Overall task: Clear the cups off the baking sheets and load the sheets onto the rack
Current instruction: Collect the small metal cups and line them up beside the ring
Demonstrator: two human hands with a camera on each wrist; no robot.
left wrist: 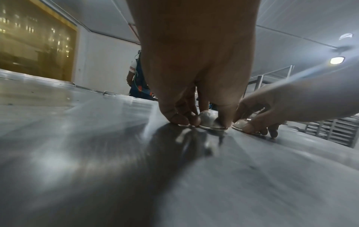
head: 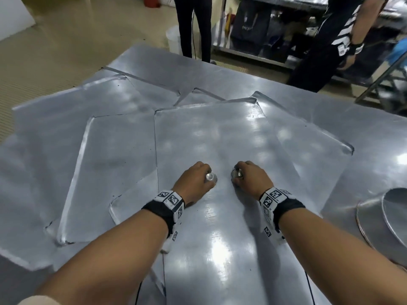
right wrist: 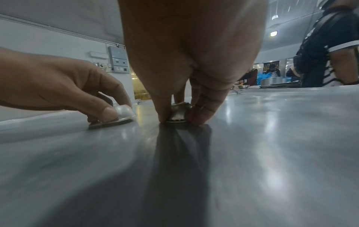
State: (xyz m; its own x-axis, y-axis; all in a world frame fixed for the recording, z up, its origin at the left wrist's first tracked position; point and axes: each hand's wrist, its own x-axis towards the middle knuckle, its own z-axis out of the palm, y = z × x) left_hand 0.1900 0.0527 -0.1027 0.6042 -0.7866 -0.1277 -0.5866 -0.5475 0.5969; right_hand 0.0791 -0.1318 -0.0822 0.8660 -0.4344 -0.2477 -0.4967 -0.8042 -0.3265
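Two small shiny metal cups stand upside down, side by side, on the top baking sheet (head: 220,133). My left hand (head: 195,180) pinches the left cup (head: 211,177) between thumb and fingers; the left wrist view shows this left cup (left wrist: 208,119) gripped at its rim. My right hand (head: 250,178) pinches the right cup (head: 236,173), and the right wrist view has that right cup (right wrist: 177,114) between the fingertips. Both cups touch the sheet. More sheets (head: 110,164) lie overlapped beneath and to the left.
A large metal bowl (head: 394,216) sits at the table's right edge. Two people (head: 326,47) stand beyond the far side of the table. A metal rack frame (left wrist: 334,133) shows at the right in the left wrist view.
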